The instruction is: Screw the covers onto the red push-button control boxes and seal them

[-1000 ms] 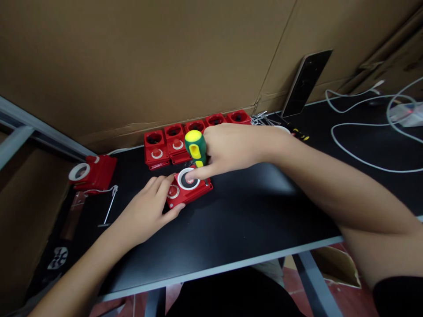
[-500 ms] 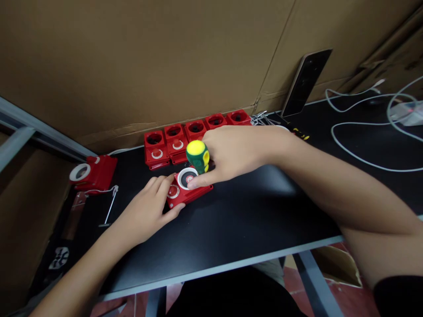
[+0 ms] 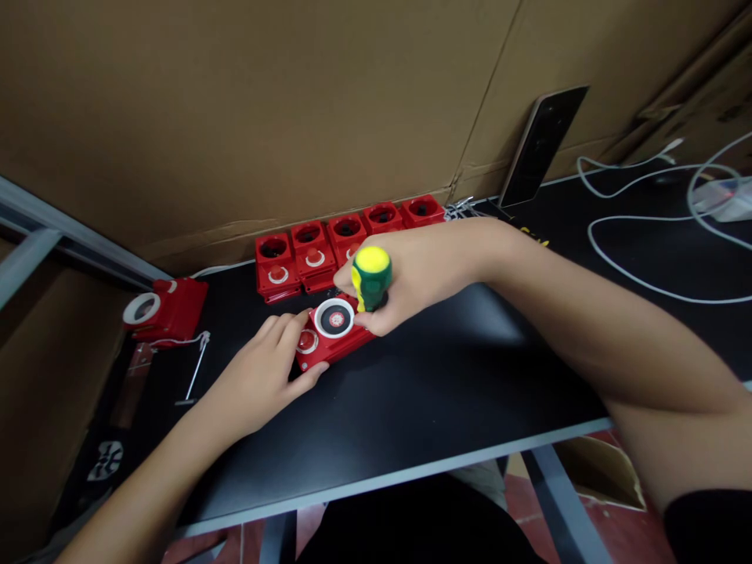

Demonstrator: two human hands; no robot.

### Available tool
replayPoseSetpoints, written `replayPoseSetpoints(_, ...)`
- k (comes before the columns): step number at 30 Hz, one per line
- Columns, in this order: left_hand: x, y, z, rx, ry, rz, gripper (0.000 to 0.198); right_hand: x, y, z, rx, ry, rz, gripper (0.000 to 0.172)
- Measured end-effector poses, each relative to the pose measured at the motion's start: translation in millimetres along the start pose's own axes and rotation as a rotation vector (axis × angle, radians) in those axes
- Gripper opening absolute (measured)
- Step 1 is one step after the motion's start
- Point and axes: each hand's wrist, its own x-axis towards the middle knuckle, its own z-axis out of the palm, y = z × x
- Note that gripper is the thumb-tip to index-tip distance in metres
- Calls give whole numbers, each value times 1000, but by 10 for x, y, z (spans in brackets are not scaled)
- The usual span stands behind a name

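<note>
On the black tabletop lies a red box [image 3: 344,346] with a round white ring [image 3: 334,318] around a dark disc and a small red knob. My left hand [image 3: 267,364] grips its left end, fingers on the far side and thumb along the near edge. My right hand [image 3: 393,274] is closed around a screwdriver [image 3: 372,276] with a green and yellow handle, held upright over the box's right end. The screwdriver's shaft and tip are hidden beneath the handle and hand.
Behind the hands, several similar red boxes [image 3: 309,247] stand in a row along the cardboard wall [image 3: 294,102]. Another red box [image 3: 170,309] with a white ring sits at the left, near a metal T-shaped rod [image 3: 193,372]. A dark phone-like slab [image 3: 544,145] leans on the wall; white cables [image 3: 640,290] lie right.
My right hand has turned the screwdriver, and its handle has shifted slightly right. My right thumb has left the dark disc, uncovering it. My left hand and the red box stay put.
</note>
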Motion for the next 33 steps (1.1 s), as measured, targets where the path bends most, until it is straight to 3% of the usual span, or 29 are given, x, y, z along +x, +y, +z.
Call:
replayPoseSetpoints(3, 5, 7, -7, 3, -2, 2, 63, 0, -46, 17, -47, 15, 23, 40)
replayPoseSetpoints(6, 10, 13, -6, 7, -11, -4, 60, 5, -84, 41, -205, 130, 152, 61)
replayPoseSetpoints(9, 12, 10, 2, 11, -3, 4, 60, 17, -85, 61, -270, 200, 192, 67)
replayPoseSetpoints(13, 2, 0, 6, 16, 6, 10, 65, 26, -26, 53, -202, 168, 112, 58)
replayPoseSetpoints(19, -3, -11, 9, 8, 0, -2, 65, -13, 15, 1, -77, 48, 20, 28)
replayPoseSetpoints(22, 2, -9, 7, 10, 0, 3, 63, -18, -36, 7, -63, 16, 26, 26)
replayPoseSetpoints(25, 3, -12, 4, 14, 1, 16, 62, -11, -75, 26, -154, 42, 69, 35)
replayPoseSetpoints(29, 4, -34, 14, 18, 6, 29, 61, -3, -73, 42, -349, 140, 140, 68)
replayPoseSetpoints(33, 10, -66, 29, 25, 34, 54, 63, -3, -90, 47, -372, 161, 109, 69)
